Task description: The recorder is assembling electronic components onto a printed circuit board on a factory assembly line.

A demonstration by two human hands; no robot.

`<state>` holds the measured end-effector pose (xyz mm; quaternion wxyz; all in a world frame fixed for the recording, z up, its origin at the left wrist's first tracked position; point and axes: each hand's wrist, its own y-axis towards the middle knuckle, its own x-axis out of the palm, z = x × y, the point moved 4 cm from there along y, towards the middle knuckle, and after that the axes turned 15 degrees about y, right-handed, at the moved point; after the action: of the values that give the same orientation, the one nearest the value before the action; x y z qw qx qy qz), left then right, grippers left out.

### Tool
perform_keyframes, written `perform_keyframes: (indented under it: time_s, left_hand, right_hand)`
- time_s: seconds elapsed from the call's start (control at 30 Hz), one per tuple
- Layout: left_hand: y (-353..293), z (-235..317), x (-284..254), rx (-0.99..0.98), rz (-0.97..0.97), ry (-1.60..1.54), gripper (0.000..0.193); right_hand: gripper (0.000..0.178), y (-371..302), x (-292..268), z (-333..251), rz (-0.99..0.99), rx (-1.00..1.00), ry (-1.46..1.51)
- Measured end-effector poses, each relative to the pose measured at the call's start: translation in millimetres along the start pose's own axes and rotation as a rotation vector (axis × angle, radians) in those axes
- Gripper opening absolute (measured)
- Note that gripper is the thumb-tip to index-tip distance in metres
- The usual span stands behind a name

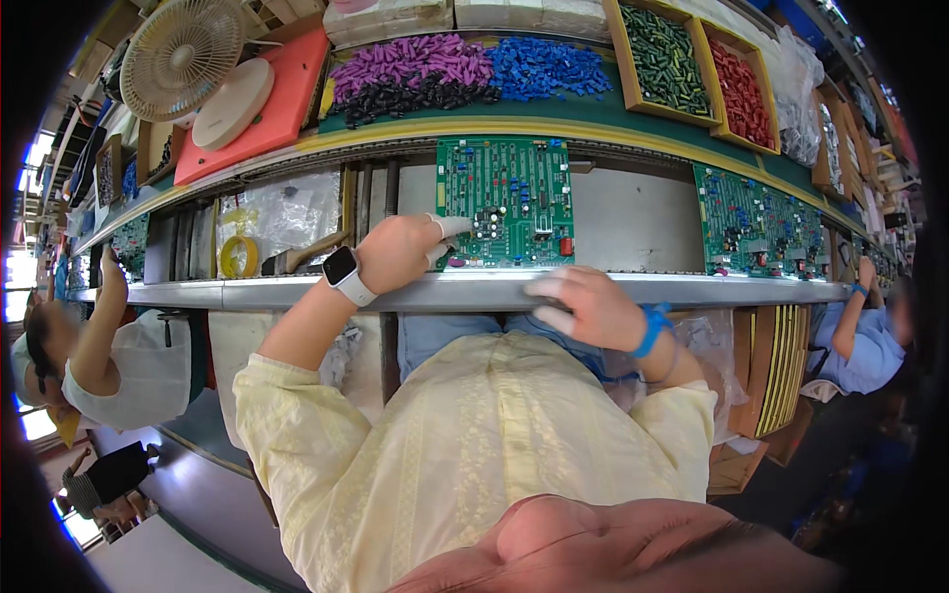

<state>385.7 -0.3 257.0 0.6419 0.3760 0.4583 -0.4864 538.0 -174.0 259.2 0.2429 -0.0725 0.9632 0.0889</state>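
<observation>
A green circuit board lies on the rails in front of me, crowded with small components. My left hand, wearing a light watch, reaches over its lower left. The index finger in a white finger cot points at a cluster of black capacitors; the thumb is apart from it, near the board's left edge, and nothing shows between them. Over the metal front rail, my right hand has its capped fingers curled together. Something dark seems to be between them, too hidden to name. A blue band circles that wrist.
Purple parts, black parts and blue parts lie heaped behind the line. Boxes hold green parts and red parts. Another board sits to the right. A brush and yellow tape lie left. Co-workers flank me.
</observation>
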Motion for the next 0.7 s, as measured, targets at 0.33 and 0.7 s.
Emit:
perform_keyframes:
  time_s: [0.33, 0.7]
  left_hand:
    - [-5, 1, 7, 0.051, -0.021, 0.101, 0.015]
    - [-4, 0, 8, 0.113, 0.014, 0.130, 0.015]
  right_hand:
    - [0.016, 33, 49, 5, 0.105, -0.375, -0.216]
    - [0.013, 39, 66, 6, 0.056, -0.412, -0.131]
